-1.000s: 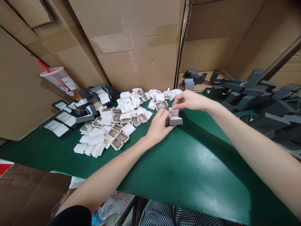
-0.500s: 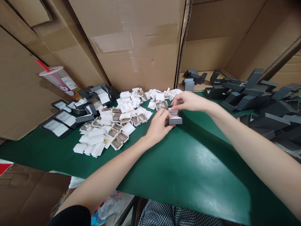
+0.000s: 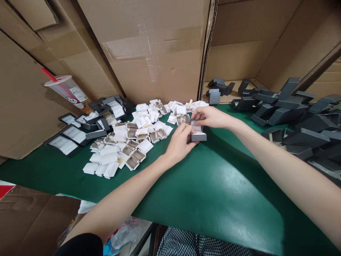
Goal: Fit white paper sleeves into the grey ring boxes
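Note:
A small dark grey hinged box (image 3: 199, 137) stands open on the green table, its lid raised and a pale lining inside. My left hand (image 3: 181, 140) is closed on the box's left side, with the thumb low near the front. At the raised lid, my right hand (image 3: 209, 116) has its fingers bent over the top edge and the inner face. Whether those fingers also pinch a loose piece is hidden. Just left of the hands spreads a heap of folded white card inserts (image 3: 109, 155), some showing grey-brown hollow undersides.
Dark boxes with white linings (image 3: 73, 133) lie at the left, beside a plastic cup (image 3: 66, 90) with a red straw. More open grey boxes (image 3: 282, 115) pile up on the right. Tall cardboard walls (image 3: 160, 46) close off the table's back.
My right hand has shifted slightly left along the lid, and the lid's inner face looks greyer. My left hand and the box stay in place.

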`<state>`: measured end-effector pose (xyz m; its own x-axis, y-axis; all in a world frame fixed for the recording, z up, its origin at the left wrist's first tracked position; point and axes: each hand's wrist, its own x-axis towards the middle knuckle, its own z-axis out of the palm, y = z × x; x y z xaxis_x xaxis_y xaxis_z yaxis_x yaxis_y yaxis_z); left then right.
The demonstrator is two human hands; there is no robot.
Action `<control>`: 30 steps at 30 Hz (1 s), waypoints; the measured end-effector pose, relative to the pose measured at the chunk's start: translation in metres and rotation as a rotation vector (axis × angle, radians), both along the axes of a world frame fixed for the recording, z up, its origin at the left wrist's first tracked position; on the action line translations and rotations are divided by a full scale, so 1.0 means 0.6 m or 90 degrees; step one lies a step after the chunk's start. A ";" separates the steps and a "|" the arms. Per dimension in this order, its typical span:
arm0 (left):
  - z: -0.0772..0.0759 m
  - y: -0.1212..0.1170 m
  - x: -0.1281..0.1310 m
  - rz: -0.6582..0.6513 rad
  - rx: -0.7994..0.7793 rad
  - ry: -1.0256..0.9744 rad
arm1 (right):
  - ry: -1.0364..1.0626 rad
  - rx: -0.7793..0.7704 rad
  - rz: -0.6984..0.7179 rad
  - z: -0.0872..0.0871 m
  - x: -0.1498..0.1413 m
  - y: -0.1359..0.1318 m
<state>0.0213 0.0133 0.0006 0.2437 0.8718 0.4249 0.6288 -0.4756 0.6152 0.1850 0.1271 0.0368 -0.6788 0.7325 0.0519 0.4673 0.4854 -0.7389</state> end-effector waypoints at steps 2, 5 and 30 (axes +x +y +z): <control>0.000 -0.001 0.000 -0.005 0.004 0.011 | -0.034 0.000 0.024 0.003 0.000 -0.003; -0.001 -0.002 0.000 -0.008 0.011 0.028 | -0.055 0.045 0.044 0.002 -0.001 -0.004; 0.004 0.000 -0.012 0.000 0.012 -0.042 | 0.065 -0.021 0.020 0.038 0.010 -0.012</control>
<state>0.0142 0.0131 0.0028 0.2145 0.8632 0.4571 0.5871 -0.4880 0.6459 0.1907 0.1196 0.0598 -0.6936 0.7135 0.0986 0.3733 0.4731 -0.7980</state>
